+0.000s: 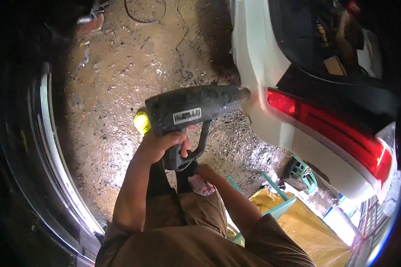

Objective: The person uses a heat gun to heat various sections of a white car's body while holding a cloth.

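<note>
A black heat gun [189,104] with a label on its side is in my left hand [169,144], whose fingers wrap round the handle. Its metal nozzle [244,94] points right, at the white rear body panel [256,107] of a car, beside the red tail light [325,129]; whether they touch, I cannot tell. Just below the handle, my right hand [204,172] is closed on a crumpled white and pink rag [202,185].
Wet, gritty ground [116,102] lies under me, with a cable loop [145,18] at the top. On the left stands a dark vehicle with a bright sill strip [49,120]. A yellow-brown sheet [316,231], a green frame [280,207] and a green tool [304,173] are at lower right.
</note>
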The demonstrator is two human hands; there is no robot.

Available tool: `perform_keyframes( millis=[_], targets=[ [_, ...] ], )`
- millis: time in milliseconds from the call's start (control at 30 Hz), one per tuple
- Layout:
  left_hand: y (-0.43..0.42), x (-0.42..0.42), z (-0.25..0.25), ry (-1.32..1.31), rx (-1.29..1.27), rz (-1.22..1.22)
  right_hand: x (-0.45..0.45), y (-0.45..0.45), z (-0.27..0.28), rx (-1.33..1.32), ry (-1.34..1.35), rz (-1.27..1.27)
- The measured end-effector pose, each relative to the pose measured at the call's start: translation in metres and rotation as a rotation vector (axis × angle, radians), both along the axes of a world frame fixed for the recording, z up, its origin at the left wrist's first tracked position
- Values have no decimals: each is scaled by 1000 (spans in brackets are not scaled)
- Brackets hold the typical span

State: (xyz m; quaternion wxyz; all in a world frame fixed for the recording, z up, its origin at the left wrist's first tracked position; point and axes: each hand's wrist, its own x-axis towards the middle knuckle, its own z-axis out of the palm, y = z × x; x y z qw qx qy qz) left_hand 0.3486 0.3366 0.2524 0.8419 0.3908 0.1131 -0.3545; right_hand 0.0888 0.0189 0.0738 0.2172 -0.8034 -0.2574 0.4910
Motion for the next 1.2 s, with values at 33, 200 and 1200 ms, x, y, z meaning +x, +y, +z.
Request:
perform_keyframes(
  millis=[33, 200, 1200],
  targets=[
    [-1, 3, -9, 37, -21, 7, 5, -2, -4, 14, 45, -45],
    [-12, -8, -83, 162, -175, 120, 22, -6, -12, 87, 180, -215],
    [-275, -45, -416, 632, -593, -2, 54, -36, 14, -517, 802, -1052]
  ],
)
